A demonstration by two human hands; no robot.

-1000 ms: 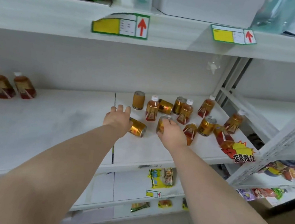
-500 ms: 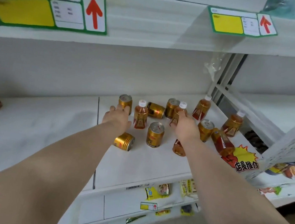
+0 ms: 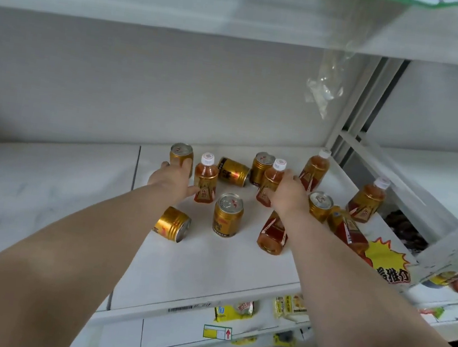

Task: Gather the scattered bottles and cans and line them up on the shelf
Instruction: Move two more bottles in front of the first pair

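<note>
- Shelf (image 3: 210,272): white board with twelve drinks clustered on its right half, six gold cans and six amber bottles with white caps.
- Left hand (image 3: 172,178): fingers lie over the lower front of the back-left can (image 3: 182,153), which is upright. The thumb reaches right and touches the base of the left bottle (image 3: 205,177), also upright. I cannot tell whether the fingers have closed on the can.
- Right hand (image 3: 289,192): clenched round the middle bottle (image 3: 269,182) from its right side. The bottle is upright with its cap clear above the fingers.
- Behind, between the two hands: tipped rear can (image 3: 233,171) on its side, and rear upright can (image 3: 261,167) just beside the middle bottle.
- Front: centre can (image 3: 228,215) upright and apart from its neighbours. Fallen can (image 3: 172,224) lies on its side below the left wrist. Fallen bottle (image 3: 272,235) lies on its side under the right wrist.
- Right of the right hand: right can (image 3: 320,206) upright, corner bottle (image 3: 315,169) and far-right bottle (image 3: 367,200) upright, edge bottle (image 3: 347,231) lying down next to the yellow starburst tag (image 3: 387,259).
- Lower shelf: yellow snack packs (image 3: 234,311).
</note>
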